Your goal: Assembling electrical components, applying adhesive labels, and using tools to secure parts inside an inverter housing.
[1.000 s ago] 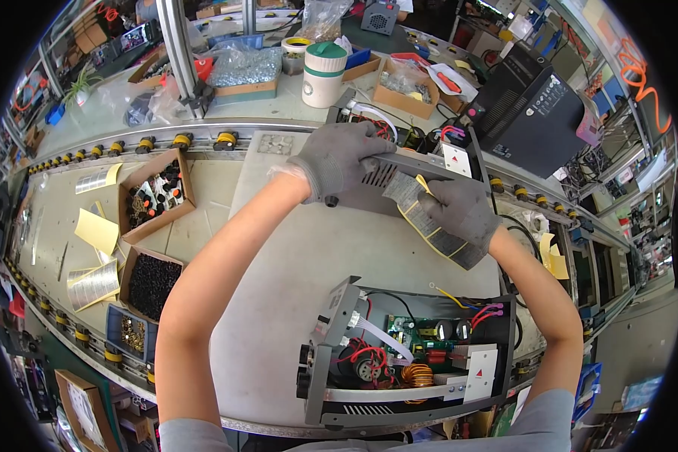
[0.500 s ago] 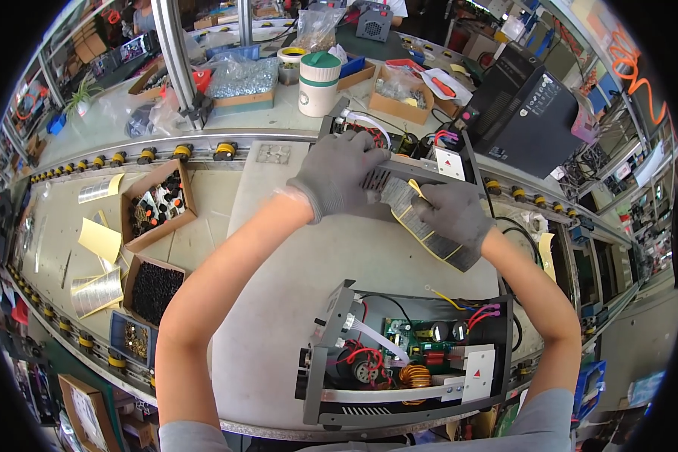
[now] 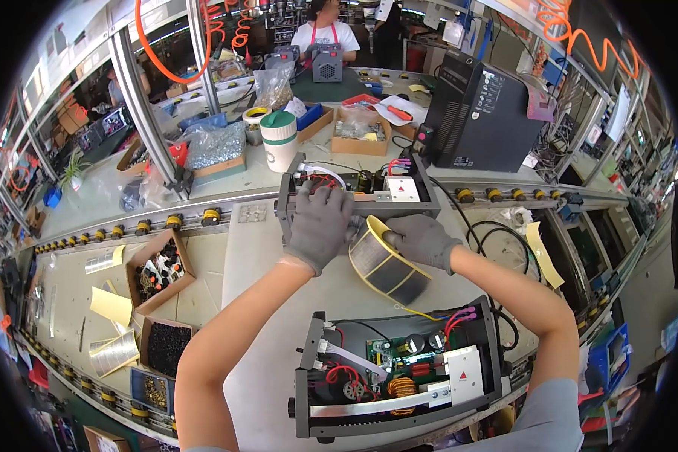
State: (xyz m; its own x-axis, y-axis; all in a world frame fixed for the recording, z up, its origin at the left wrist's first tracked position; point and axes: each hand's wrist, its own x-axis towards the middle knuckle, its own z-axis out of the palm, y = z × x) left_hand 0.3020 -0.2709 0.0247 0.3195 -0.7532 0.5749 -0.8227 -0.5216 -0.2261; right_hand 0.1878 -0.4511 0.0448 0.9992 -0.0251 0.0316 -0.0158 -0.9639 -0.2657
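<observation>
Fingers [image 3: 320,207] of the left hand [image 3: 318,226], in a grey glove, are bent and press down on the near edge of an open grey box [image 3: 354,197] full of wires, far out on the grey surface [image 3: 264,301]. The right hand [image 3: 423,239], in a grey glove too, is curled around a roll of stickers [image 3: 388,260] with a yellow backing. It holds the roll tilted, just beside the left hand and touching the grey box. A second open box [image 3: 399,373] with a green board and red wires sits close to the person, near both arms. On the left, small cardboard boxes [image 3: 158,271] hold little parts. A white cup with a green lid [image 3: 280,139] stands behind the far box, next to a big black case [image 3: 482,113].
</observation>
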